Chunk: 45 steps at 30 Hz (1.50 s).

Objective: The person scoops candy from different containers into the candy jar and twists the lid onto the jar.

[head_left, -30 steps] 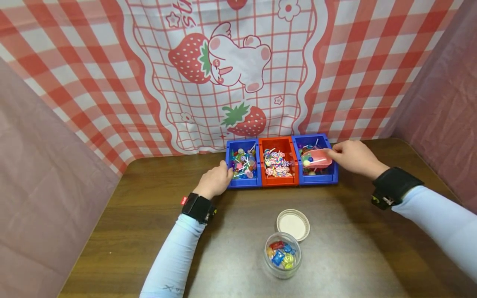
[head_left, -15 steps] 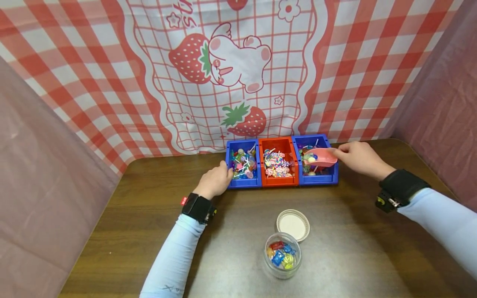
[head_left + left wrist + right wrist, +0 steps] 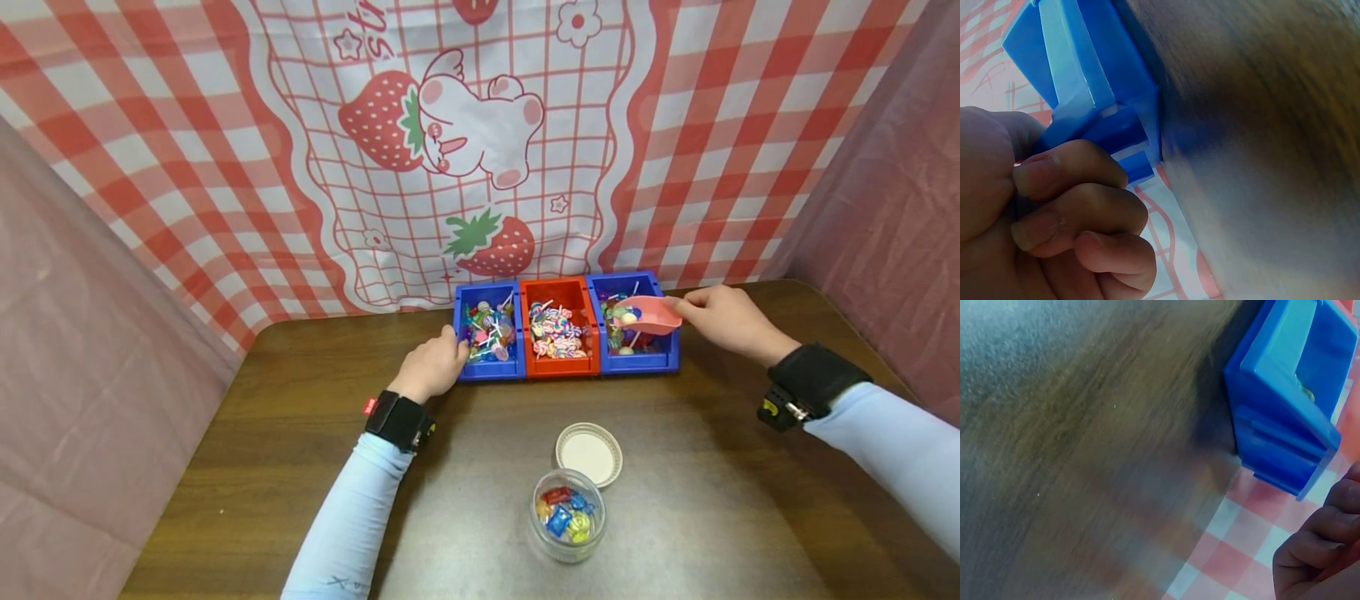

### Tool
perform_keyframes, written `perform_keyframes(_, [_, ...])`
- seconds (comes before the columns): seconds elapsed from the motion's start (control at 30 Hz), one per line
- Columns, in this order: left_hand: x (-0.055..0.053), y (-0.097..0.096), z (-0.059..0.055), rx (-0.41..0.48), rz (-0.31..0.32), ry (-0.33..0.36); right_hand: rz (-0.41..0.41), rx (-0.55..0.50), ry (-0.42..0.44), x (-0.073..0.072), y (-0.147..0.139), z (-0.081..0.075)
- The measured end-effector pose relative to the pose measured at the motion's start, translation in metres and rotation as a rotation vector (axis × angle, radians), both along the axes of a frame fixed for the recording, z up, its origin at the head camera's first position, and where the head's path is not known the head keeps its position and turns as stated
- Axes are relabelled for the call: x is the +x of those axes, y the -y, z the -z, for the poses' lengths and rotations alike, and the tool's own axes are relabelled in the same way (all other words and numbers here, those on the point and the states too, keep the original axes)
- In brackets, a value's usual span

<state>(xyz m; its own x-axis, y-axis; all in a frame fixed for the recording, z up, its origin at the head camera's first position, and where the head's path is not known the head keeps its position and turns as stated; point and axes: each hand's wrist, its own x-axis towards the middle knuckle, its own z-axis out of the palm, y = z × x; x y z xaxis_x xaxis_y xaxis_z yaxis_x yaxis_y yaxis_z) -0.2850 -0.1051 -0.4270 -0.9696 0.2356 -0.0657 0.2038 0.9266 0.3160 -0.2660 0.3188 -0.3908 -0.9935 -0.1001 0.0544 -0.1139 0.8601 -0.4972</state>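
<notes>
My right hand (image 3: 738,325) grips the handle of a pink scoop (image 3: 658,316) above the right blue bin (image 3: 641,363). A few round pieces (image 3: 628,316), pale and dark blue, lie in the scoop's mouth. In the right wrist view my curled fingers (image 3: 1319,540) show at the edge, and the scoop is mostly hidden. My left hand (image 3: 431,367) holds the outer side of the left blue bin (image 3: 489,370). The left wrist view has its fingers (image 3: 1094,209) curled at that bin's wall (image 3: 1125,69), the fingertip contact partly hidden.
Between the blue bins stands a red bin (image 3: 561,366) with striped lollipops (image 3: 557,329). Nearer on the wooden table (image 3: 300,433) are a clear jar (image 3: 567,546) of wrapped candies and a round lid (image 3: 589,455). A checked cloth (image 3: 697,167) hangs behind.
My right hand has drawn the scoop slightly up and to the right, with the round pieces in it. My left hand stays at the left bin.
</notes>
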Motion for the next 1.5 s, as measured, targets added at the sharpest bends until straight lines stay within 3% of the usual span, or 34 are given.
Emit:
perform_keyframes(0.63, [0.0, 0.0, 0.001, 0.006, -0.004, 0.002, -0.135, -0.045, 0.025, 0.034, 0.04, -0.017])
perform_keyframes(1.2, [-0.001, 0.001, 0.003, 0.01, 0.003, -0.014, -0.41, -0.09, -0.093, 0.082, 0.087, -0.024])
perform_keyframes(1.37, [0.0, 0.001, 0.002, 0.008, 0.003, -0.006, -0.487, -0.08, -0.176, 0.093, 0.093, -0.021])
perform_keyframes(1.5, [0.0, 0.001, 0.001, 0.007, 0.003, -0.006, -0.515, -0.035, -0.176, 0.101, 0.098, -0.023])
